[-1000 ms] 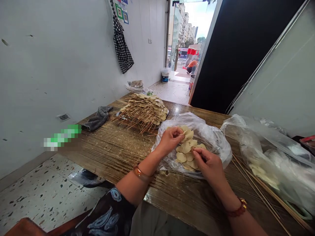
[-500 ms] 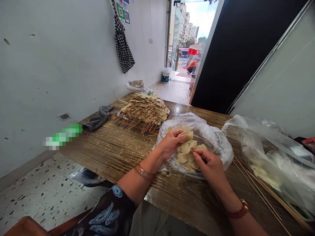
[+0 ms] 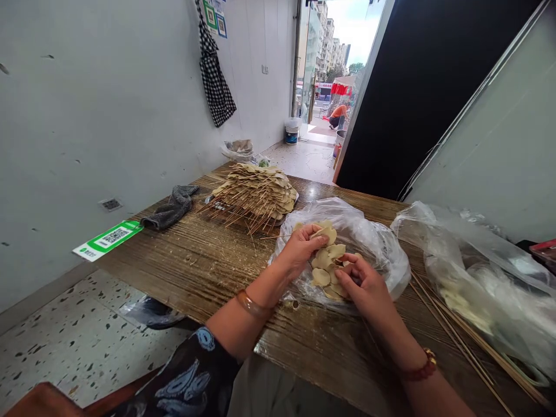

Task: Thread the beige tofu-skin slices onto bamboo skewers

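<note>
My left hand (image 3: 302, 249) is closed around a thin wooden skewer (image 3: 278, 237) that carries pale beige, thin round slices (image 3: 329, 233). The skewer's bare end points left, out of my fist. Under both hands, more loose slices (image 3: 321, 277) lie heaped in an opened clear plastic bag (image 3: 386, 246). My right hand (image 3: 365, 284) is at the right side of this heap, touching slices, with thumb and forefinger a little apart. Behind my left hand, a tray (image 3: 208, 200) bears a tall pile of finished-looking skewers (image 3: 258, 194) threaded with the same slices.
Bare skewers (image 3: 464, 341) lie on the wooden table (image 3: 195, 272), right of my right hand. Beside them is another plastic bag (image 3: 490, 278) with pale pieces inside. A grey cloth (image 3: 171, 207) and a QR-code card (image 3: 108, 238) are at the left edge. A person (image 3: 337, 114) crouches outside the doorway.
The thumb and forefinger of my right hand have parted from a pinch and shifted slightly left over the slices. My left hand keeps its hold on the skewer, almost unmoved.
</note>
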A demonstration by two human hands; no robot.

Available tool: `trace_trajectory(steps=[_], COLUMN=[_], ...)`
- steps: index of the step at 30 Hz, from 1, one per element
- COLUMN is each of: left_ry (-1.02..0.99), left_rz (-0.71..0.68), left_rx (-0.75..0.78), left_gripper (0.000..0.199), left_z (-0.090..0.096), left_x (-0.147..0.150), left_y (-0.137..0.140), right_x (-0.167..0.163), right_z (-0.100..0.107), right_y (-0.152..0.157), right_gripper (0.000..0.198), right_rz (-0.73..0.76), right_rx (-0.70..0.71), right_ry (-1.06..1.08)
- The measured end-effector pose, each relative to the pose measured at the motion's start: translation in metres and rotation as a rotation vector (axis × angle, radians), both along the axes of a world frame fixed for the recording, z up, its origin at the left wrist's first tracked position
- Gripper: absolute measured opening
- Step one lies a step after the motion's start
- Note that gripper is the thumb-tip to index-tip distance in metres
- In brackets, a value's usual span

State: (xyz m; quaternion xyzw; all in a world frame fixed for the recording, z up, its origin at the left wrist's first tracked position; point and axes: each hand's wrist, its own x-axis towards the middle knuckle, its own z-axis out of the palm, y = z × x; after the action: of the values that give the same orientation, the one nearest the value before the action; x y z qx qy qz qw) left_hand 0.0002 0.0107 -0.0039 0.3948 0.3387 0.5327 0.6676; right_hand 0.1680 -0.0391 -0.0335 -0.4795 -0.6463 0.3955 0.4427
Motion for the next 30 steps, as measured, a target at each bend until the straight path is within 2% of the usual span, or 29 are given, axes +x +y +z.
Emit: trace_trajectory(steps=[3, 6, 13, 17, 22, 30], left_ry=[0.007, 0.021, -0.034, -0.116, -0.228, -0.207], left_rz=[0.029, 0.033, -0.091, -0.168, -0.200, -0.211], left_rx=[-0.004, -0.030, -0.086, -0.110, -0.133, -0.111], left_gripper=[0.037, 0.037, 0.040, 0.034, 0.026, 0.031], left_z=[-0.001, -0.003, -0.002, -0.002, -0.005, -0.006], left_x=[0.003, 0.004, -0.002, -0.004, -0.001, 0.006], left_y=[-0.002, -0.001, 0.001, 0.003, 0.005, -0.004], right_x=[-0.001, -0.001, 0.000, 0.001, 0.001, 0.000], right_z=[-0.001, -0.002, 0.000, 0.002, 0.002, 0.002], right_y=[-0.001, -0.002, 0.000, 0.001, 0.001, 0.000], right_gripper=[0.044, 0.041, 0.037, 0.036, 0.036, 0.037], right_rz=[0.048, 0.038, 0.023, -0.020, -0.046, -0.010], right_rx=[-0.039, -0.028, -0.062, -0.073, -0.078, -0.076], right_ry=[0.074, 0.093, 0.176, 0.219, 0.303, 0.243])
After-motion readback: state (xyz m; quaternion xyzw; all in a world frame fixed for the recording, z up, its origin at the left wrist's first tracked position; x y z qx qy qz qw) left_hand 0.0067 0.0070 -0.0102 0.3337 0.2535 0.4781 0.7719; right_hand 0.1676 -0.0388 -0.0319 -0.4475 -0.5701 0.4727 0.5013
